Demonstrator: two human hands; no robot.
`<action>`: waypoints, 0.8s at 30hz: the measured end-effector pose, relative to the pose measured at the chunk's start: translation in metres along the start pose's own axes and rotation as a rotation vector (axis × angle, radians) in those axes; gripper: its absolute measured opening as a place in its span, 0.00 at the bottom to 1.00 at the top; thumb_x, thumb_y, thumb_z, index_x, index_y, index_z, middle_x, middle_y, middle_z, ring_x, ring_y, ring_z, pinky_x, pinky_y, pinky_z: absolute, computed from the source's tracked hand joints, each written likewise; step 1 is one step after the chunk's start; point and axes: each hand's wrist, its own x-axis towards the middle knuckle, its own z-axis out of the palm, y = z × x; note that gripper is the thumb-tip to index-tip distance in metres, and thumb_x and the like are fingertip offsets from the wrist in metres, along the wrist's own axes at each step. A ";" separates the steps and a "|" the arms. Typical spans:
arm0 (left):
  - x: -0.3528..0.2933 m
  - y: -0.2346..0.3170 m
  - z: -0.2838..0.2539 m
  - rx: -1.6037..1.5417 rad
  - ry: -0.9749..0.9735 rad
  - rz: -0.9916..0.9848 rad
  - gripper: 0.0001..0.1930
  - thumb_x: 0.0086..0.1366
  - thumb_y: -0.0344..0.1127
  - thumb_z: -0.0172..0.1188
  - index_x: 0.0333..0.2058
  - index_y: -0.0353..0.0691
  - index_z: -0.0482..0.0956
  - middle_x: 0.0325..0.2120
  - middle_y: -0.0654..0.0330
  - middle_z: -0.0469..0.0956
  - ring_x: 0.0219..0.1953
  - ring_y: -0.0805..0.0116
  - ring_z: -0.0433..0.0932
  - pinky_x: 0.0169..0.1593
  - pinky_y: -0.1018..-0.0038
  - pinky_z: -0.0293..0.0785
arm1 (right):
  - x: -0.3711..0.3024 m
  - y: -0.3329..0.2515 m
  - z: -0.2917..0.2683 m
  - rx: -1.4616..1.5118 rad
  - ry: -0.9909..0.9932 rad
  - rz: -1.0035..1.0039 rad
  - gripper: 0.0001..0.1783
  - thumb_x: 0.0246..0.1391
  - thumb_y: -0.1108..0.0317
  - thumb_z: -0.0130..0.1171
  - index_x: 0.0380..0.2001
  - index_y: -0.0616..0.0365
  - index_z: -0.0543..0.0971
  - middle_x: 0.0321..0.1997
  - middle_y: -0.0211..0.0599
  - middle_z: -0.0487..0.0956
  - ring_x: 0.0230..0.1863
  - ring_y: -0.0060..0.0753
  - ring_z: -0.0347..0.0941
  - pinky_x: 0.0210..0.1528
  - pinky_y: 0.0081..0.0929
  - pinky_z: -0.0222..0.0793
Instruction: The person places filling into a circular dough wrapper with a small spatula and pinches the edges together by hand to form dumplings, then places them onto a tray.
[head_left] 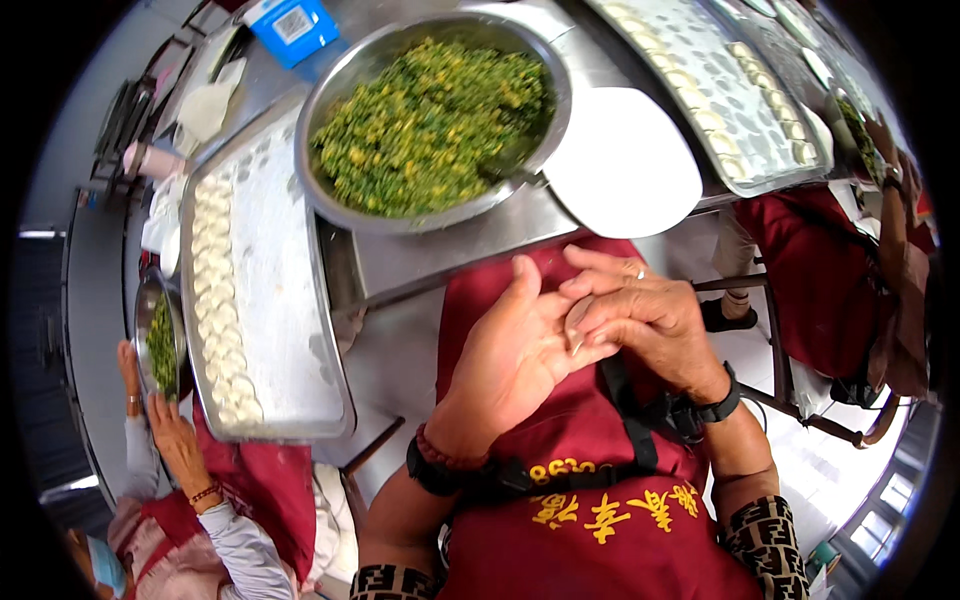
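Note:
In front of my red apron, my left hand (520,350) is turned palm up, its thumb stretched out. Over its fingers bends my right hand (645,315), thumb and fingertips pinched together. Between the two hands shows a small pale edge of a dumpling (576,335); most of it is hidden by my fingers. Just beyond my hands stands a large steel bowl (308,190) of chopped green and yellow filling (430,130), with a utensil handle (530,178) at its right side. A stack of round white wrappers (625,165) lies right of the bowl, at the table edge.
A metal tray (285,330) at left holds a row of crescent dumplings (220,300); another tray (745,120) stands at far right. At lower left, a co-worker's hands (180,450) touch a smaller bowl (172,300) of filling. Another co-worker (820,280) sits at right. A blue box (290,30) stands behind.

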 end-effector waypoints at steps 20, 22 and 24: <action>0.061 0.019 0.054 0.119 0.059 0.014 0.44 0.73 0.62 0.32 0.64 0.18 0.47 0.66 0.36 0.51 0.70 0.44 0.52 0.71 0.46 0.46 | 0.020 0.000 -0.071 0.122 0.101 0.131 0.08 0.56 0.78 0.60 0.39 0.60 0.84 0.49 0.40 0.82 0.49 0.34 0.78 0.52 0.28 0.72; 0.067 0.021 0.056 0.099 0.072 0.016 0.43 0.73 0.61 0.32 0.65 0.19 0.47 0.66 0.36 0.51 0.69 0.41 0.53 0.71 0.45 0.46 | 0.025 0.002 -0.079 0.308 0.099 0.229 0.08 0.56 0.78 0.59 0.39 0.63 0.84 0.49 0.40 0.82 0.48 0.30 0.78 0.53 0.26 0.72; 0.069 0.025 0.054 0.128 0.053 0.007 0.42 0.73 0.61 0.32 0.65 0.20 0.47 0.66 0.35 0.52 0.67 0.37 0.55 0.71 0.45 0.47 | 0.035 -0.001 -0.095 0.333 0.063 0.269 0.08 0.57 0.78 0.59 0.39 0.65 0.83 0.47 0.40 0.82 0.50 0.28 0.77 0.54 0.25 0.72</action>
